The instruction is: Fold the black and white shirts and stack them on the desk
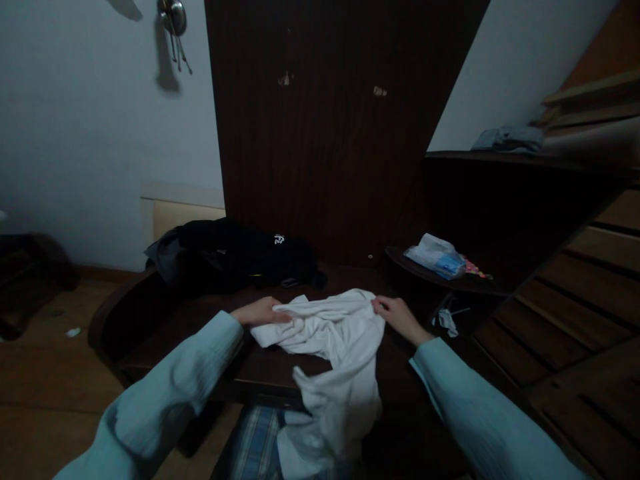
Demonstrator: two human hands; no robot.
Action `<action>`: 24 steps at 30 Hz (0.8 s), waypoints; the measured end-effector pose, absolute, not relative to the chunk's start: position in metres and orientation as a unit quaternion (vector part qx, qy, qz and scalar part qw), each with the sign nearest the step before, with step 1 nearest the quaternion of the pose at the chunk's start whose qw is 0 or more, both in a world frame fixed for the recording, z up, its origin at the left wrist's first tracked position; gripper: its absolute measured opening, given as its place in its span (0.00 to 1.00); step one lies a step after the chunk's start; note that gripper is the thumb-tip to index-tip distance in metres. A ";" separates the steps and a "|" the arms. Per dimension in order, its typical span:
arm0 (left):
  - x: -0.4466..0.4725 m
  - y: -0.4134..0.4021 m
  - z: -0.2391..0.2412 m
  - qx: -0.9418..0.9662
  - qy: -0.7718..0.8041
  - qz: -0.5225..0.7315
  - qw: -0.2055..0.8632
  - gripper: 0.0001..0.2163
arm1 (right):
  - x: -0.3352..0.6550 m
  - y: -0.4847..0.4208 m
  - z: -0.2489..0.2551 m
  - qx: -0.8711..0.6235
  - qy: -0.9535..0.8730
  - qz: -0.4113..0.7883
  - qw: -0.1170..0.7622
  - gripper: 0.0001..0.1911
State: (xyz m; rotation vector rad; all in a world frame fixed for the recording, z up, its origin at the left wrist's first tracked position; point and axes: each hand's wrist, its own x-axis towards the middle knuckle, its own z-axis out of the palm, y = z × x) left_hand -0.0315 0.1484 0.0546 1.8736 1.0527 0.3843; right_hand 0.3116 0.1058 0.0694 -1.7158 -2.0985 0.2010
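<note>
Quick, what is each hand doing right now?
Left hand: closed on one edge of the white garment.
Right hand: closed, gripping the garment's other edge.

The counter [165, 333] is a low, dark wooden surface with a rounded left end, standing before a dark wood panel. A crumpled white garment [333, 340] lies on it near the front edge, its lower part hanging over that edge. Behind the garment and to its left, a heap of black clothing [240, 257] rests on the counter's far side, against the panel. To the right of the garment, a small rounded dark shelf [440, 281] carries a plastic-wrapped white and blue packet [435, 257]. Below that shelf, just right of the garment, lies a small scrap of white material [447, 320]; what it rests on cannot be told.
</note>
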 end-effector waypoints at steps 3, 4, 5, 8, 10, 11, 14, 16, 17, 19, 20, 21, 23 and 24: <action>-0.036 0.137 0.068 0.754 0.445 0.226 0.427 0.15 | 0.307 0.106 0.079 -0.679 -0.719 0.069 0.128 0.22; -0.035 0.134 0.071 0.744 0.444 0.266 0.423 0.15 | 0.299 0.104 0.078 -0.692 -0.711 0.079 0.094 0.23; -0.033 0.130 0.073 0.728 0.440 0.302 0.431 0.15 | 0.290 0.101 0.075 -0.698 -0.708 0.090 0.062 0.25; -0.030 0.122 0.079 0.650 0.435 0.367 0.504 0.17 | 0.265 0.092 0.064 -0.672 -0.734 0.096 -0.008 0.30; -0.032 0.120 0.083 0.590 0.444 0.404 0.540 0.18 | 0.256 0.087 0.061 -0.669 -0.738 0.080 -0.037 0.25; -0.034 0.119 0.085 0.565 0.450 0.422 0.547 0.19 | 0.255 0.086 0.062 -0.673 -0.734 0.075 -0.044 0.21; -0.045 0.117 0.097 0.541 0.471 0.422 0.554 0.20 | 0.262 0.086 0.074 -0.681 -0.727 0.083 -0.029 0.15; -0.053 0.115 0.110 0.575 0.476 0.370 0.553 0.21 | 0.272 0.088 0.089 -0.681 -0.728 0.081 -0.001 0.13; -0.057 0.113 0.118 0.603 0.474 0.338 0.546 0.21 | 0.279 0.090 0.098 -0.686 -0.724 0.070 0.017 0.13; -0.065 0.110 0.133 0.667 0.455 0.278 0.521 0.21 | 0.294 0.093 0.119 -0.704 -0.707 0.032 0.060 0.13; -0.069 0.109 0.140 0.702 0.441 0.250 0.500 0.21 | 0.303 0.094 0.131 -0.717 -0.692 0.010 0.080 0.13; -0.073 0.109 0.146 0.739 0.427 0.219 0.472 0.21 | 0.311 0.096 0.142 -0.726 -0.680 -0.009 0.100 0.14; -0.080 0.114 0.155 0.800 0.441 0.150 0.378 0.17 | 0.329 0.097 0.164 -0.738 -0.656 -0.070 0.144 0.14; -0.084 0.118 0.157 0.814 0.474 0.118 0.313 0.14 | 0.336 0.097 0.174 -0.741 -0.640 -0.113 0.167 0.15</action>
